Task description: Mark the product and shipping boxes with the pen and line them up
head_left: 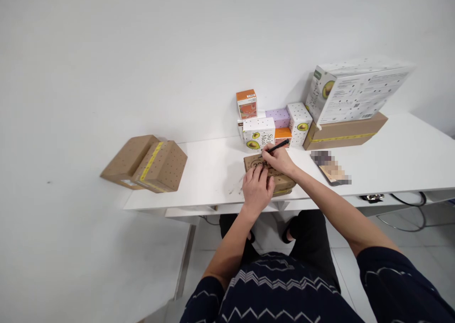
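A small brown cardboard box [284, 182] lies near the front edge of the white table, with black handwriting and yellow tape on it. My right hand [279, 160] is closed around a black marker [279, 146], its lower end at the box's top by the writing. My left hand [256, 188] lies on the box's left side, fingers stretched over its top and no object in its grasp. Part of the writing is hidden by my fingers.
Two brown boxes [165, 169] stand at the table's left end. Behind my hands are white avocado boxes [259, 128], an orange box [248, 106] and a lilac box [277, 117]. A large white box [362, 93] rests on a long brown box [343, 133]. A phone-like object [329, 167] lies right.
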### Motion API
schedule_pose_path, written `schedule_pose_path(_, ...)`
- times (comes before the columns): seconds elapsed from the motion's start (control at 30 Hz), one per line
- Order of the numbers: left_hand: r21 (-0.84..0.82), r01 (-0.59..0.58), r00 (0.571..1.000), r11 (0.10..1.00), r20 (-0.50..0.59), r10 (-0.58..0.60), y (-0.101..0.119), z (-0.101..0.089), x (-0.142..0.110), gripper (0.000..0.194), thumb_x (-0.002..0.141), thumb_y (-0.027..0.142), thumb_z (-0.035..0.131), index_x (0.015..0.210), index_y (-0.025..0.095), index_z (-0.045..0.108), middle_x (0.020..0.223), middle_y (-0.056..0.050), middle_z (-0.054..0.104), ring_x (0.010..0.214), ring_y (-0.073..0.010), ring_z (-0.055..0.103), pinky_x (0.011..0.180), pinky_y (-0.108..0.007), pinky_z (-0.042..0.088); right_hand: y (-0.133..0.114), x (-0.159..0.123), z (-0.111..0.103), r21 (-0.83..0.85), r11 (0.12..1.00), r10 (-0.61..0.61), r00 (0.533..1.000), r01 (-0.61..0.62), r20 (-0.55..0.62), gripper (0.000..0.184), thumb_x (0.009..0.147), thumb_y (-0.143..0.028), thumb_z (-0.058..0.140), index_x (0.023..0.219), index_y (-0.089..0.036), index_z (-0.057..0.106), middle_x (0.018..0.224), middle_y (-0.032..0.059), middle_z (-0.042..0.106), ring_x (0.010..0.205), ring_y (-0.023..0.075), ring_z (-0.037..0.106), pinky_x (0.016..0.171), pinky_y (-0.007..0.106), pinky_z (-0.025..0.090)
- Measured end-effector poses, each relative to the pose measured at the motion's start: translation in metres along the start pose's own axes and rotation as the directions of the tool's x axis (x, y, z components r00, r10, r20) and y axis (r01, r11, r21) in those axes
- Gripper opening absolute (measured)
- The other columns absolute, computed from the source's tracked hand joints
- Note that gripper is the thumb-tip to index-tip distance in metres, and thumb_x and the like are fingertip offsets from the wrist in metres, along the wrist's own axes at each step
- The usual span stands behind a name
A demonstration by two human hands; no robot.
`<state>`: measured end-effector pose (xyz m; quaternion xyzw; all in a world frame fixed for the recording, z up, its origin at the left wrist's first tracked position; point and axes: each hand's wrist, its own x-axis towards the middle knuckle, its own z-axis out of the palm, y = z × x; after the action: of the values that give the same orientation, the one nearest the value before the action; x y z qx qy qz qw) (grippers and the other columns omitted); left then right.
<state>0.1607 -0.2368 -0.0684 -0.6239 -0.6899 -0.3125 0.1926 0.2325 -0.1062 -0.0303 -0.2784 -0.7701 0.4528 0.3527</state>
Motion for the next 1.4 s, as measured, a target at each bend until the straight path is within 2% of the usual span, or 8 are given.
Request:
schedule_pose_path(0.33, -0.003, 0.005, 1.000, 1.000, 0.004, -0.005, -0.001, 0.001, 0.000, 0.033, 0.087, 0.031, 0.051, 0.113, 0.016, 0.064, 0.118, -0.010, 0.064, 0.109, -0.0267, 0.054, 0.095, -0.041, 0.043, 0.007, 0.004, 0.002, -0.137, 0.990, -0.033, 0.999, 0.032, -0.004, 0.013, 0.077, -0.030, 0.048, 0.072, -0.020, 0.054, 0.063, -0.0028, 0.052, 0.059, 0.0121, 0.047, 0.058, 0.024, 0.037)
schedule_pose_path(0.77, -0.001, 0.009, 1.000, 1.000, 0.017, -0.009, 0.000, 0.000, 0.000, 0.033, 0.087, 0.031, 0.051, 0.114, 0.016, 0.064, 0.119, -0.010, 0.064, 0.110, -0.0267, 0.054, 0.096, -0.041, 0.043, 0.007, 0.004, 0.001, -0.134, 0.991, -0.012, 1.000, 0.012, 0.004, 0.012, 0.077, -0.029, 0.048, 0.073, -0.020, 0.054, 0.063, -0.0028, 0.053, 0.059, 0.0121, 0.048, 0.059, 0.024, 0.038)
schedule_pose_path(0.9, 0.004, 0.009, 1.000, 1.000, 0.019, -0.009, 0.000, 0.000, 0.000, 0.033, 0.087, 0.031, 0.051, 0.113, 0.016, 0.064, 0.119, -0.009, 0.064, 0.109, -0.0270, 0.055, 0.096, -0.041, 0.043, 0.007, 0.003, 0.001, -0.095, 0.995, 0.003, 1.000, -0.003, 0.002, 0.012, 0.077, -0.030, 0.050, 0.072, -0.020, 0.054, 0.060, -0.0035, 0.052, 0.057, 0.0117, 0.047, 0.057, 0.024, 0.038)
schedule_pose_path(1.03, 0.010, 0.012, 1.000, 1.000, 0.021, -0.012, 0.001, 0.000, 0.000, 0.033, 0.087, 0.032, 0.051, 0.114, 0.017, 0.064, 0.120, -0.010, 0.064, 0.110, -0.0266, 0.054, 0.096, -0.041, 0.043, 0.004, 0.002, -0.001, 0.097, 0.995, 0.034, 0.998, -0.028, -0.057, 0.016, 0.079, -0.034, 0.052, 0.072, -0.020, 0.052, 0.059, -0.0036, 0.053, 0.051, 0.0106, 0.047, 0.051, 0.023, 0.039)
schedule_pose_path(1.13, 0.015, 0.012, 1.000, 1.000, 0.012, -0.012, 0.000, -0.001, -0.001, 0.034, 0.087, 0.031, 0.052, 0.115, 0.018, 0.064, 0.119, -0.010, 0.064, 0.111, -0.0259, 0.054, 0.096, -0.041, 0.044, 0.007, 0.000, -0.008, 0.272, 0.962, 0.108, 0.958, -0.033, -0.266, 0.021, 0.080, -0.040, 0.052, 0.073, -0.021, 0.050, 0.060, -0.0025, 0.056, 0.049, 0.0099, 0.048, 0.047, 0.022, 0.038)
schedule_pose_path(1.23, 0.015, 0.001, 1.000, 1.000, -0.004, 0.000, 0.000, -0.001, -0.001, 0.033, 0.087, 0.032, 0.052, 0.114, 0.018, 0.064, 0.119, -0.010, 0.065, 0.111, -0.0257, 0.055, 0.095, -0.040, 0.044, 0.027, -0.007, -0.023, 0.331, 0.942, 0.233, 0.826, -0.060, -0.514, 0.024, 0.084, -0.042, 0.042, 0.075, -0.021, 0.049, 0.059, -0.0015, 0.056, 0.047, 0.0112, 0.048, 0.045, 0.022, 0.038)
schedule_pose_path(1.33, 0.013, -0.008, 1.000, 1.000, -0.007, 0.008, -0.001, -0.001, -0.001, 0.033, 0.087, 0.032, 0.052, 0.114, 0.018, 0.065, 0.118, -0.009, 0.065, 0.110, -0.0259, 0.055, 0.095, -0.040, 0.045, 0.061, -0.024, -0.039, 0.156, 0.944, 0.327, 0.742, -0.292, -0.585, 0.029, 0.088, -0.038, 0.033, 0.076, -0.020, 0.052, 0.058, 0.0019, 0.057, 0.053, 0.0153, 0.055, 0.054, 0.026, 0.044)
schedule_pose_path(1.4, 0.015, -0.006, 1.000, 1.000, -0.007, 0.006, -0.001, -0.001, 0.000, 0.033, 0.087, 0.032, 0.052, 0.114, 0.018, 0.065, 0.118, -0.009, 0.065, 0.110, -0.0261, 0.055, 0.095, -0.040, 0.045, 0.083, -0.037, -0.046, -0.135, 0.851, 0.396, 0.789, -0.507, -0.469, 0.029, 0.088, -0.036, 0.035, 0.079, -0.018, 0.056, 0.066, 0.0079, 0.063, 0.064, 0.0199, 0.061, 0.063, 0.030, 0.046)
